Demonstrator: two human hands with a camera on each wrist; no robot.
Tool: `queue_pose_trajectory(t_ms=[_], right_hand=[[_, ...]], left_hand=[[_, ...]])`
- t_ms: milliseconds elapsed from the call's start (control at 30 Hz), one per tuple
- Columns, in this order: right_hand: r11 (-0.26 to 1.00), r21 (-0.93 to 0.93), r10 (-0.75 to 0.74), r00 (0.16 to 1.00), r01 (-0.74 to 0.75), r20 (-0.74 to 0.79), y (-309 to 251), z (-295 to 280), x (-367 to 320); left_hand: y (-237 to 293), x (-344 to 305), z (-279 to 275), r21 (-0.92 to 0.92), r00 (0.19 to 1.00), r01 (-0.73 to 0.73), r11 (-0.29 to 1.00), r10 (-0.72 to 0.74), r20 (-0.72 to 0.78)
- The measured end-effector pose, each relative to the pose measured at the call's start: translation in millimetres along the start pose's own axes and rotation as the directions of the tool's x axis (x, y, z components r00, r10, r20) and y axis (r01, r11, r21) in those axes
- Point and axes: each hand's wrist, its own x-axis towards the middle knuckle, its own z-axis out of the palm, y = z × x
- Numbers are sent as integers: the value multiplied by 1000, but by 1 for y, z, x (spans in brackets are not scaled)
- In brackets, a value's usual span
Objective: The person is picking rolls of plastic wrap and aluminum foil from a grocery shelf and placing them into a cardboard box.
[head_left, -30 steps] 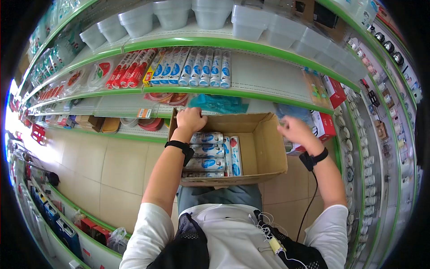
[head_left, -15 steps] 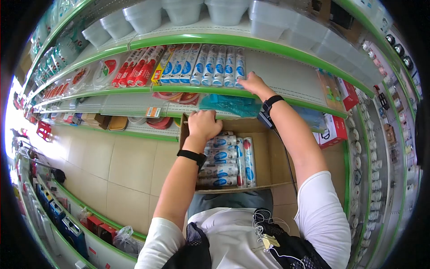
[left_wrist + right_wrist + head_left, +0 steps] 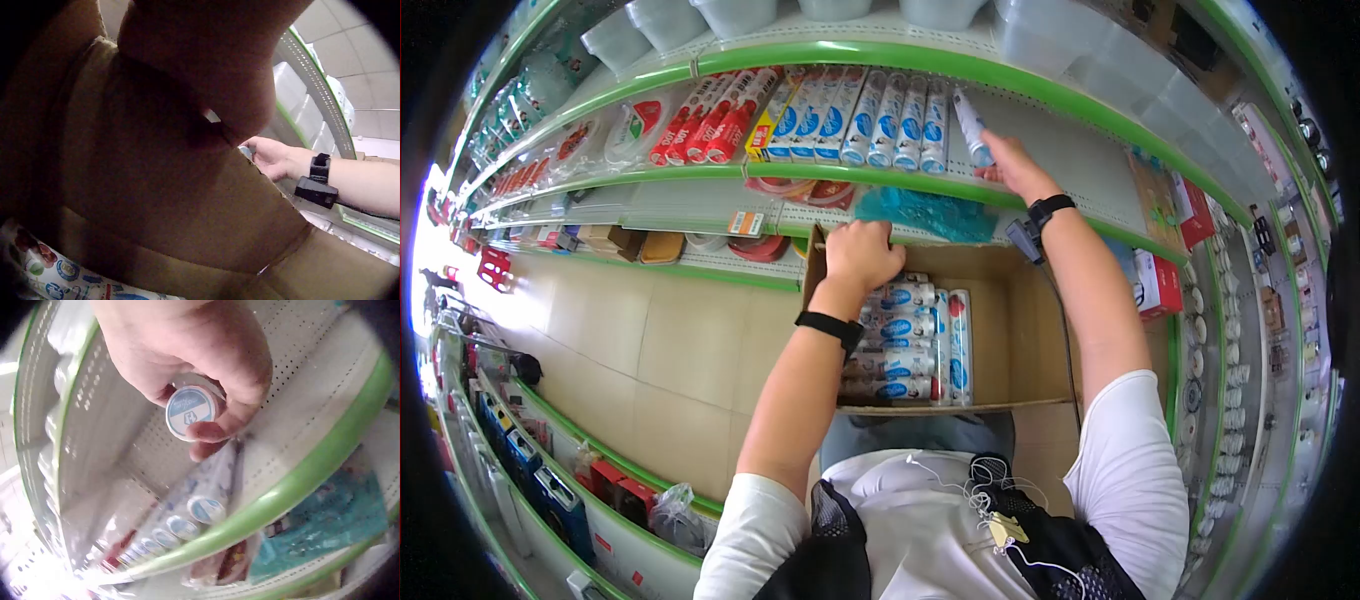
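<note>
The right hand [image 3: 1018,170] grips a white and blue tube [image 3: 972,128] above the shelf, tilted, just right of the row of similar tubes [image 3: 908,122]. In the right wrist view, thumb and fingers curl round the tube near its round end [image 3: 190,414]. The left hand [image 3: 863,255] holds the upper left edge of an open cardboard box [image 3: 1022,262]. Inside the box, several tubes [image 3: 897,328] lie on the left, with upright-running ones [image 3: 960,345] beside them. The left wrist view shows the left hand [image 3: 206,69] dark against the cardboard [image 3: 144,187].
Red tubes [image 3: 725,115] and boxed rolls [image 3: 805,115] stand left on the same shelf. Below its green edge [image 3: 800,172] lies a teal plastic pack [image 3: 925,214]. Clear containers [image 3: 1050,50] fill the shelf above. A red box [image 3: 1162,283] is at the right.
The right hand went from over the box to the end tube in the shelf row, and now holds a tilted tube slightly right of it. The left hand stays on the box edge.
</note>
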Motion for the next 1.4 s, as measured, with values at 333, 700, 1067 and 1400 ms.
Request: queue_pose_trajectory(t_ms=[333,700,1067,1400], right_hand=[[979,154,-161,973,136,164,-26,-136,-243],[929,-289,-165,958,230,233,-10,-164,-420],[635,-633,-312,897,442,313,9,-89,-419],[620,-684,-168,917,384,363,37,-72,-369]], left_hand=[[6,-28,-13,-11,995,-86,996,85,-42],[34,-92,-20,-45,958,-204,978,190,-214],[37,-95,-17,-26,947,-216,976,203,-248],[25,-88,-17,-16,963,-177,984,170,-211]])
